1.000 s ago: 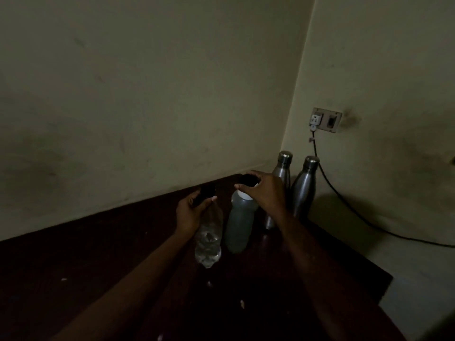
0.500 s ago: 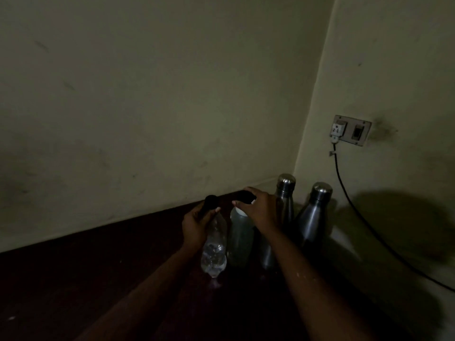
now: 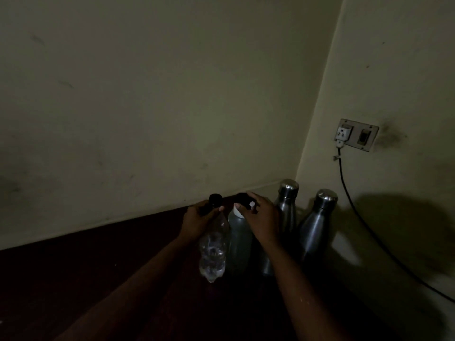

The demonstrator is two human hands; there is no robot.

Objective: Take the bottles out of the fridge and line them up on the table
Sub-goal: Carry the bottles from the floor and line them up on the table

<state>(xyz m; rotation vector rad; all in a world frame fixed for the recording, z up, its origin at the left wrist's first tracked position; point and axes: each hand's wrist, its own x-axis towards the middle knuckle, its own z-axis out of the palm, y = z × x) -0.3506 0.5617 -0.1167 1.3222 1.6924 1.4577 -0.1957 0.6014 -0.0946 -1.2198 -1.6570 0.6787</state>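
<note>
On the dark tabletop (image 3: 73,279) nearest the camera, the left hand (image 3: 197,221) has its grip closed round the neck of a clear plastic bottle (image 3: 213,252); just beside it the right hand (image 3: 262,220) clasps the top of a grey bottle (image 3: 238,247); beyond stand two steel bottles (image 3: 286,212), (image 3: 317,225) by the wall corner; four appear lined up; no fridge is in sight, so what remains is unknown.

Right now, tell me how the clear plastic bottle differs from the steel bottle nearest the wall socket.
The clear plastic bottle is see-through with a black cap; the steel bottle is opaque metal with a metal cap. The left hand grips the plastic bottle's neck; nothing touches the steel bottle. Both stand upright on the dark table.
</note>
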